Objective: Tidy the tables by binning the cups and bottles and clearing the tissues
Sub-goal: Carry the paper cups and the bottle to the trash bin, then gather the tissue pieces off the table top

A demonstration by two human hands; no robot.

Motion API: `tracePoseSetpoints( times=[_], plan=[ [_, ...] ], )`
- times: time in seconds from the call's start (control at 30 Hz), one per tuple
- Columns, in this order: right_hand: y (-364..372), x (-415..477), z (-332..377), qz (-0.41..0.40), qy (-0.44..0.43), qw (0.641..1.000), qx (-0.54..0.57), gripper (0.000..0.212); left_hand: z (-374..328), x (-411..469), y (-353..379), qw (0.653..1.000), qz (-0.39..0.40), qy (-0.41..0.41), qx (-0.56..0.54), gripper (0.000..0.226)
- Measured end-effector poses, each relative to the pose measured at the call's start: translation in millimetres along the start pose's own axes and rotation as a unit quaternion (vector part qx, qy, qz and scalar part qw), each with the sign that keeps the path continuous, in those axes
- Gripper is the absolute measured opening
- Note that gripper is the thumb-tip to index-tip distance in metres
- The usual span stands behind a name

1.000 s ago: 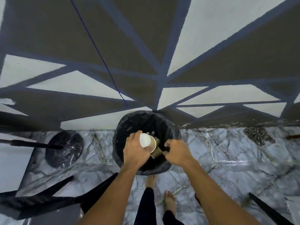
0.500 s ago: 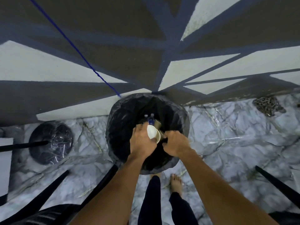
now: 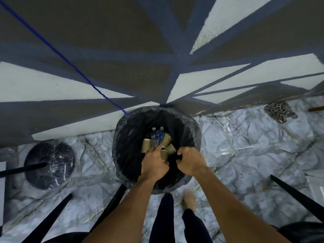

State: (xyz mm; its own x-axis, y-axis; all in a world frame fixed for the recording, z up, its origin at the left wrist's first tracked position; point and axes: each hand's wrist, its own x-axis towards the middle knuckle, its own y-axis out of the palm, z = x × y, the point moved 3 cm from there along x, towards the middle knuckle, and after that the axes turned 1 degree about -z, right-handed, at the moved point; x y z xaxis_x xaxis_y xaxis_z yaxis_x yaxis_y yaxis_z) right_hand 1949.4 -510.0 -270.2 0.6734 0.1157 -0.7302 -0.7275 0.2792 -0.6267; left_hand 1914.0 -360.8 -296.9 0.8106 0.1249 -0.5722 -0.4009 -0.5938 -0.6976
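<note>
Head view, looking straight down: pale marble floor [image 3: 245,163], glossy and grey-veined, runs under both hands. Beyond the hands rises a wall [image 3: 87,50] painted in brown and white triangles cut by dark blue bands, rough in texture. A thin blue cord [image 3: 70,62] slants down from far left of the hands to the bin's far rim.

Now the bin [image 3: 126,146], round, lined with a crinkled black plastic bag, directly beneath the hands. Inside, just past the fingertips, lie brown paper cups [image 3: 166,139], tapered and tumbled at angles, and two clear plastic bottles [image 3: 158,137] with blue labels, side by side among them.

The left hand [image 3: 154,162] reaches down among the cups, fingertips against them; whether it grips one I cannot tell. The right hand [image 3: 191,160], just beside it over the bin's mouth, has its fingers curled in, with nothing showing in its grasp.

Well left of the left hand, a round black base [image 3: 49,163], shiny, carries a dark pole. Far right of the right hand, a heap of metal chain [image 3: 280,111] lies by the wall. Below the forearms, black tapered chair legs [image 3: 47,220] and the person's dark trousers [image 3: 163,216].
</note>
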Motion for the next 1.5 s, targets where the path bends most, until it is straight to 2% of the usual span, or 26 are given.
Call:
tracePoseSetpoints(
  times=[0.2, 0.33, 0.43, 0.5, 0.6, 0.73, 0.87, 0.97, 1.07, 1.17, 1.23, 1.33, 1.5],
  plan=[
    [-26, -36, -3, -0.033, 0.019, 0.999, 0.014, 0.034, -33, -20, -26, 0.998, -0.003, 0.055, 0.006, 0.054],
    [-48, -71, -19, -0.063, 0.04, 0.996, 0.049, 0.036, -65, -38, -37, 0.991, -0.004, 0.123, 0.048, 0.052],
    [-64, -106, -45, -0.104, 0.069, 0.989, 0.084, 0.029, -96, -55, -41, 0.982, 0.02, 0.164, 0.09, 0.052],
    [-69, -133, -68, -0.125, 0.087, 0.983, 0.1, 0.033, -120, -70, -41, 0.974, 0.038, 0.194, 0.111, 0.055],
    [-66, -178, -107, -0.154, 0.121, 0.973, 0.12, 0.042, -157, -99, -32, 0.955, 0.046, 0.255, 0.146, 0.041],
    [-37, -250, -154, -0.191, 0.176, 0.951, 0.17, 0.045, -195, -152, 2, 0.925, 0.103, 0.317, 0.18, 0.03],
    [16, -341, -192, -0.243, 0.235, 0.916, 0.217, 0.04, -214, -230, 53, 0.874, 0.144, 0.397, 0.24, 0.044],
    [72, -419, -215, -0.264, 0.295, 0.883, 0.253, 0.035, -218, -300, 94, 0.831, 0.172, 0.45, 0.278, 0.045],
    [134, -499, -237, -0.292, 0.351, 0.842, 0.288, 0.03, -222, -373, 141, 0.774, 0.21, 0.506, 0.318, 0.051],
    [195, -575, -258, -0.325, 0.41, 0.787, 0.326, 0.032, -230, -450, 188, 0.699, 0.243, 0.575, 0.349, 0.038],
    [230, -618, -268, -0.344, 0.443, 0.747, 0.357, 0.028, -231, -499, 218, 0.65, 0.26, 0.618, 0.358, 0.037],
    [275, -666, -274, -0.364, 0.482, 0.687, 0.404, 0.015, -231, -563, 254, 0.597, 0.285, 0.658, 0.359, 0.048],
    [323, -703, -288, -0.38, 0.522, 0.616, 0.451, 0.021, -231, -630, 304, 0.53, 0.315, 0.698, 0.364, 0.041]
  ],
)
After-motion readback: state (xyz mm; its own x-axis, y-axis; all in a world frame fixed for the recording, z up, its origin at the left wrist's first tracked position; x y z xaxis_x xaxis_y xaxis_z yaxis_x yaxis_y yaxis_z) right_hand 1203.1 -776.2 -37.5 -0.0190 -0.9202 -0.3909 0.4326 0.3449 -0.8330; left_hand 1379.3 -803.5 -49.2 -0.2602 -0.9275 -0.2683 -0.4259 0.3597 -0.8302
